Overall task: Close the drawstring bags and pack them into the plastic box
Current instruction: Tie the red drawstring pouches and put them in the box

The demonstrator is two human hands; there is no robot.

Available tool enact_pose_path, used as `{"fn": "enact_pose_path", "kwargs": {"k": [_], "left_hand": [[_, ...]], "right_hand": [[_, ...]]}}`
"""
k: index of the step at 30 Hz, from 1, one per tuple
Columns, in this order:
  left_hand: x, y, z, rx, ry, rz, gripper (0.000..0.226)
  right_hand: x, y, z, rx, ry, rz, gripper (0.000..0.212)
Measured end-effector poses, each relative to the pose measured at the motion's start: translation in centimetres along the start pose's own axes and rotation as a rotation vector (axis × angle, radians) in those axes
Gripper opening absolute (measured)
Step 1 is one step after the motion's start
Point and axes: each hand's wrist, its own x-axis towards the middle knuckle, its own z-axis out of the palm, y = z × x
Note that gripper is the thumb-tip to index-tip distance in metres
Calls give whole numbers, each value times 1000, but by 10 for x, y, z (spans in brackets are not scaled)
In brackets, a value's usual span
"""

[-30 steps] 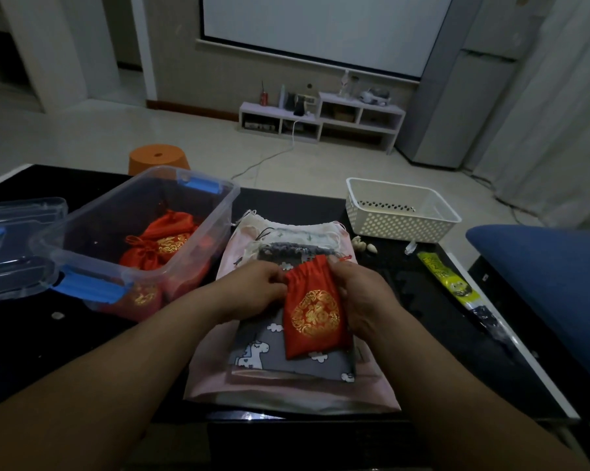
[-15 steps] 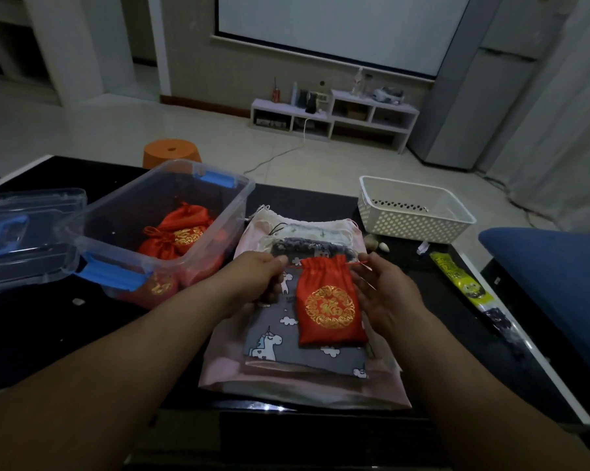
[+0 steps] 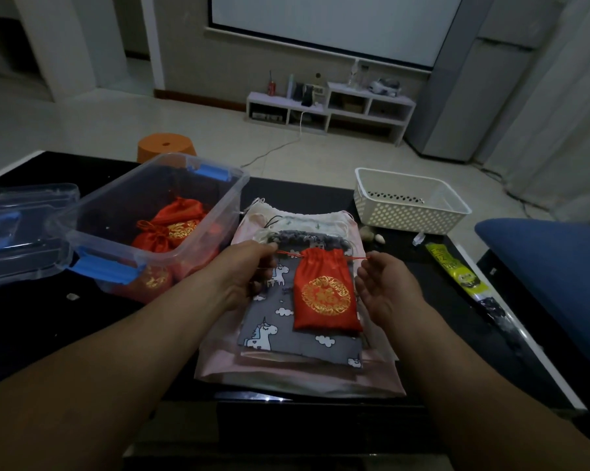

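A small red drawstring bag (image 3: 326,294) with a gold emblem lies on a grey unicorn-print bag (image 3: 276,331), which tops a stack of pale cloth bags (image 3: 297,379). My left hand (image 3: 249,270) pinches the red cord at the bag's left side. My right hand (image 3: 385,283) pinches the cord at its right side, fingers partly spread. The cords run taut outward and the bag's neck is gathered. The clear plastic box (image 3: 215,212) with blue latches stands to the left and holds several tied red bags (image 3: 171,226).
The box's clear lid (image 3: 21,226) lies at the far left of the black table. A white perforated basket (image 3: 409,202) stands at the back right. A yellow-green packet (image 3: 456,270) lies near the right edge. A blue cushion (image 3: 552,273) is beyond it.
My hands left the bag's top and moved apart to its sides, each taking a cord end. The cords now stretch outward and the neck has drawn tighter.
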Motion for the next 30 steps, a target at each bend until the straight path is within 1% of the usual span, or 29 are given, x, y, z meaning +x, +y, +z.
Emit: {"fn": "enact_pose_path", "kwargs": {"k": [3,6,8,10,13,15,16,18,19,21,23,24,26,27,29,30], "left_hand": [[3,-1,-1,-18,13,-13,17],[6,-4,-4,-91,33,-50,18],[7,-5,-7,-133,70,-60,19],[9,-6,-10,-145,124,-43,21],[10,-9,-11,-104,170,7,23],[10,-12,-10,-62,205,46,25],[10,-13,-11,-40,223,69,26],[10,-11,-12,-28,237,128,28],[10,-8,-15,-46,223,157,28],[5,1,-17,-80,161,216,23],[-3,12,-12,-72,87,287,15],[-8,17,-6,-42,54,324,13],[-19,26,7,120,17,428,15],[-23,28,13,213,-5,479,18],[-25,31,23,339,-96,527,22],[-25,30,27,373,-149,534,19]], "right_hand": [[5,3,-4,-21,40,0,10],[10,5,-8,-27,75,-8,17],[12,4,-11,-31,107,-13,16],[16,1,-13,-53,137,-12,13],[21,-1,-16,-69,141,-20,26],[25,0,-17,-68,161,-2,28],[23,0,-17,-79,168,3,26],[19,0,-18,-116,145,-20,13],[16,-1,-18,-141,118,-47,9],[10,-5,-15,-190,50,-126,8],[5,-13,-8,-255,-45,-264,12],[3,-15,-3,-345,-81,-360,13],[-5,-18,7,-553,-137,-549,14],[-8,-18,12,-623,-175,-614,15],[-13,-17,21,-710,-262,-680,14],[-14,-15,25,-745,-300,-703,13]]}}
